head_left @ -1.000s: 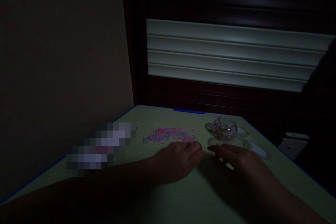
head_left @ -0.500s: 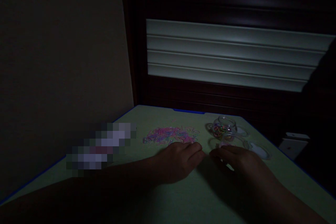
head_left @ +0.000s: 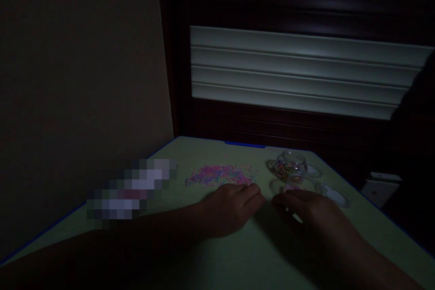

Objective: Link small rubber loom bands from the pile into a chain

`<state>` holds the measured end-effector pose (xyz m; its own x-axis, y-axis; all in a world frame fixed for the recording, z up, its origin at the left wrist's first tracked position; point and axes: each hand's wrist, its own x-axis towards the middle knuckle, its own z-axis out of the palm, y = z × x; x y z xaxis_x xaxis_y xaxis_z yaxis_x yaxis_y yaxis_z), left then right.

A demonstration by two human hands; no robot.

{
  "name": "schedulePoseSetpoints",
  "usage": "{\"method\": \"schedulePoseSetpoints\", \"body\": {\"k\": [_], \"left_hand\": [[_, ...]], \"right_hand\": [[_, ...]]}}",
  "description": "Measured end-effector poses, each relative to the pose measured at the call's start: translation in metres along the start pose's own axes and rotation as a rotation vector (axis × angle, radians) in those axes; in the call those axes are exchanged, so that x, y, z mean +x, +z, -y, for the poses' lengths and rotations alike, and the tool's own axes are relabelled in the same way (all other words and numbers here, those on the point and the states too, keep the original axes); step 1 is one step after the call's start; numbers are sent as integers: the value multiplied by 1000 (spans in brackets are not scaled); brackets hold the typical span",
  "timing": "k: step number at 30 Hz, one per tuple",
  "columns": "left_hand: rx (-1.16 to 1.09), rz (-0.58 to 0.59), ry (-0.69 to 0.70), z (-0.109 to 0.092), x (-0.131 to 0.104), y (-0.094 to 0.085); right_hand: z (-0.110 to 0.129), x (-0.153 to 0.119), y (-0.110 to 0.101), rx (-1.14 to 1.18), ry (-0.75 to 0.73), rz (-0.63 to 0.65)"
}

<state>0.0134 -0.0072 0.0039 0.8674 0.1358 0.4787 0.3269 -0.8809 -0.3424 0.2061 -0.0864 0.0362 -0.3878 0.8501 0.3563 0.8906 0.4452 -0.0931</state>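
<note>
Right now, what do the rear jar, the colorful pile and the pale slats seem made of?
Rear jar: clear, shiny glass or plastic; contents show through.
Colorful pile: probably rubber or soft plastic, given its thin, curved strands.
Pale slats: smooth, perhaps painted wood, metal or plastic; their faint sheen doesn't settle which.

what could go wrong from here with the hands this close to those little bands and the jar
The left hand could brush the loose pile of pink, purple and blue bands just beyond it and scatter some. The right hand might bump the open, round, clear jar of multicoloured bands farther back. Dim light may make small pieces easy to miss.
</note>
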Motion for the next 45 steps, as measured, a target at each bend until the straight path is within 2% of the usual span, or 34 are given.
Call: {"method": "schedulePoseSetpoints", "body": {"k": [10,19,24,29,45], "left_hand": [[-9,47,-37,1,0,0],[5,56,-29,1,1,0],[26,31,-20,1,1,1],[30,55,-21,0,1,0],[8,66,-23,1,0,-1]], "right_hand": [[-5,3,-4,-315,17,-36],[-9,-2,-17,-519,233,-90],[-8,-3,-22,-596,263,-113],[-9,-4,-24,-707,284,-134],[-14,-5,-21,-736,312,-82]]}}
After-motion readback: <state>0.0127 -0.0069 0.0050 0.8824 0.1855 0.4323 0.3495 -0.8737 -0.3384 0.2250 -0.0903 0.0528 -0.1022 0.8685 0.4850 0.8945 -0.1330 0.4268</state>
